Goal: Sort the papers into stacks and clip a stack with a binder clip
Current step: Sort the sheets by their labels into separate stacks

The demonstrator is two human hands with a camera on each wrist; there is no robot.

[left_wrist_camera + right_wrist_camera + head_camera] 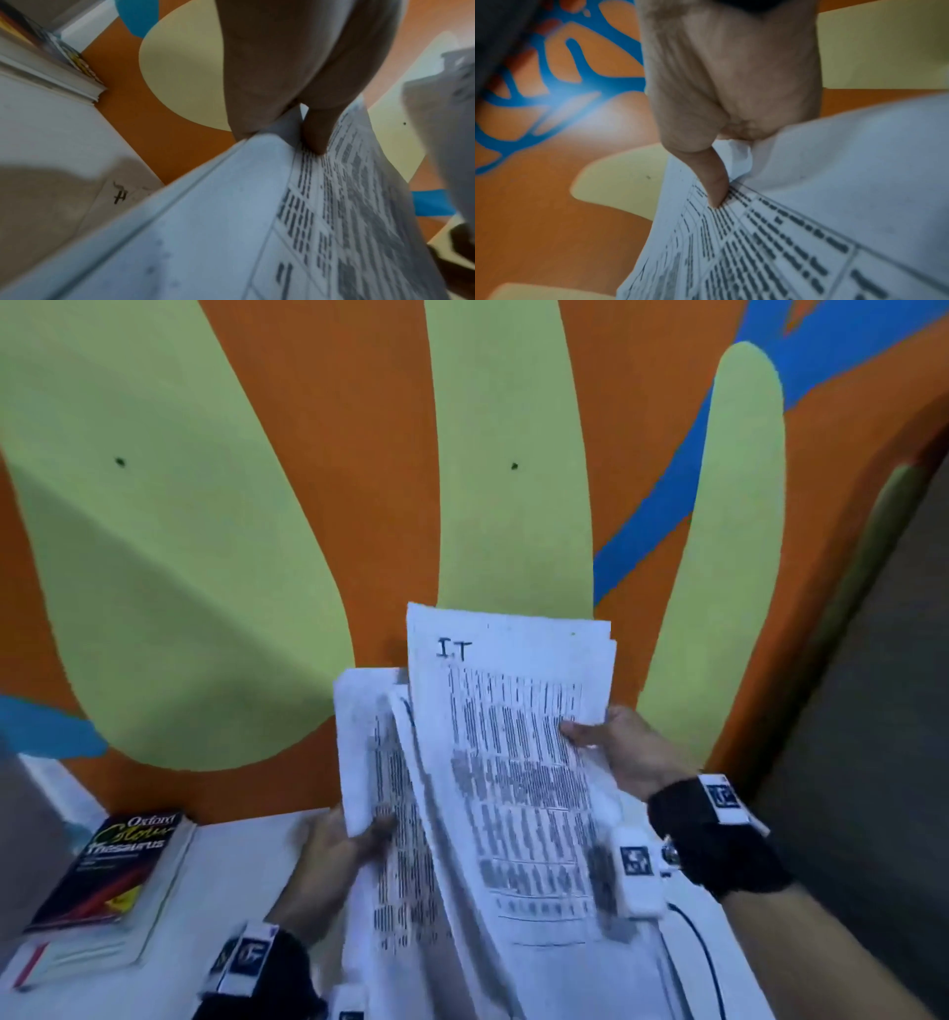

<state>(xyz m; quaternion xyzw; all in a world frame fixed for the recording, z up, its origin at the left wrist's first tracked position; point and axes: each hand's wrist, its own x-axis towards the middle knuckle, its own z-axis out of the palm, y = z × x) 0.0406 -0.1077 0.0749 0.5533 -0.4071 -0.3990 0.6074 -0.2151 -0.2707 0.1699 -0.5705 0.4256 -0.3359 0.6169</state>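
Both hands hold printed white papers upright above the white table (241,860). My right hand (611,747) pinches the right edge of a sheaf whose front sheet (508,752) is marked "IT" and covered with table print; its thumb (716,182) lies on the printed face. My left hand (344,839) grips a second bundle (369,762) behind and to the left, with its thumb (318,130) on the printed side of the sheets (231,223). Another sheet (120,194) with handwriting lies flat on the table below. No binder clip is in view.
A black thesaurus (118,865) rests on top of another book at the table's left side. A dark cable (703,952) runs along the table at lower right. An orange, green and blue painted wall (359,480) stands directly behind the table.
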